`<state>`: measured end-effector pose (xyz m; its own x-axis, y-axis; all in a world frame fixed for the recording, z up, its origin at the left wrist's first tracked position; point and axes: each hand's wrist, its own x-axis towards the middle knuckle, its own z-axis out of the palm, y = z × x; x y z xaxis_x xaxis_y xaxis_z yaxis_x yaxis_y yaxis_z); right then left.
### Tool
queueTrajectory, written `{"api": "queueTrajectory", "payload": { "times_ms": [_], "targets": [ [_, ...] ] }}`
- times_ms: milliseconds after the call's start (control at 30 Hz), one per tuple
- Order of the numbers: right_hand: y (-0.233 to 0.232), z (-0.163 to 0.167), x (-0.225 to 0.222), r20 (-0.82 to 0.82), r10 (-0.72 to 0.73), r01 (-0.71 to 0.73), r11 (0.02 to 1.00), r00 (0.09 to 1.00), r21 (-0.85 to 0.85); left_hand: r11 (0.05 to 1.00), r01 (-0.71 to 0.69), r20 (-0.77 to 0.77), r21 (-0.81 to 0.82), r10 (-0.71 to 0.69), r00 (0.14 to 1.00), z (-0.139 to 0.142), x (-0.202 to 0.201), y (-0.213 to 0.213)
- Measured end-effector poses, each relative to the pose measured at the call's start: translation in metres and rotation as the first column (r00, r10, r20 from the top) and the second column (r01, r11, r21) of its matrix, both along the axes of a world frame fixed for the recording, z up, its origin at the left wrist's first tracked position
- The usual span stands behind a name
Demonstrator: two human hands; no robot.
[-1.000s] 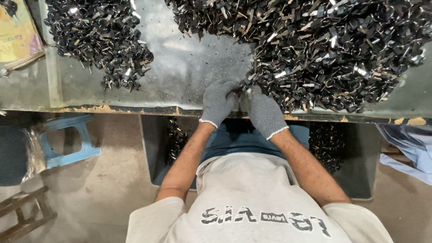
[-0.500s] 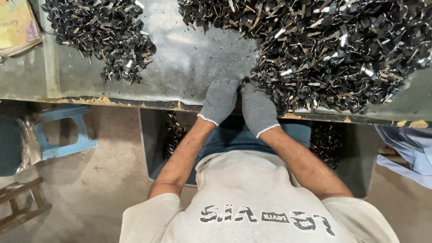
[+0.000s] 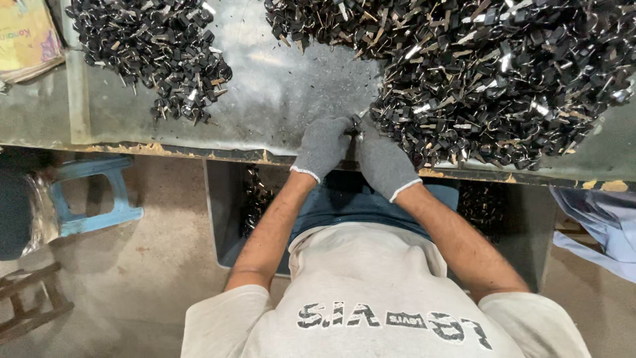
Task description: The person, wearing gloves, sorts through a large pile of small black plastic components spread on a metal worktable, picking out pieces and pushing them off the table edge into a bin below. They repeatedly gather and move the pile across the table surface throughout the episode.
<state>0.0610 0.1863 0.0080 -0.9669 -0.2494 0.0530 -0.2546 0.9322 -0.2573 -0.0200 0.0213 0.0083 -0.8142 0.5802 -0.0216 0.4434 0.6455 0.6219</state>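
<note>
Both hands wear grey knit gloves and meet at the near edge of the metal table (image 3: 291, 99), at the centre of the frame. The left hand (image 3: 322, 147) and right hand (image 3: 383, 162) are curled in toward each other, fingertips pinching a small metal piece (image 3: 356, 130) between them; it looks like one part from the pile, though it is too small to tell its shape or which way its long axis runs. The big pile of dark metal parts (image 3: 490, 79) lies directly to the right of the hands, touching the right glove, so the right hand is nearer. A smaller pile (image 3: 152, 53) sits well apart at upper left.
</note>
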Motion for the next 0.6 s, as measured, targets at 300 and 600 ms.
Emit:
{"api": "queueTrajectory", "payload": {
  "times_ms": [300,600],
  "targets": [
    [-0.009,0.016,0.001,-0.087,-0.261,0.255,0.964,0.961,-0.073,1.000,-0.004,-0.189,-0.001,0.004,0.982,-0.021,0.014,-0.003],
    [-0.006,0.008,0.008,-0.099,-0.127,0.127,0.992,0.987,-0.002,0.997,-0.019,-0.180,0.077,0.033,0.983,-0.024,0.017,-0.008]
  ]
}}
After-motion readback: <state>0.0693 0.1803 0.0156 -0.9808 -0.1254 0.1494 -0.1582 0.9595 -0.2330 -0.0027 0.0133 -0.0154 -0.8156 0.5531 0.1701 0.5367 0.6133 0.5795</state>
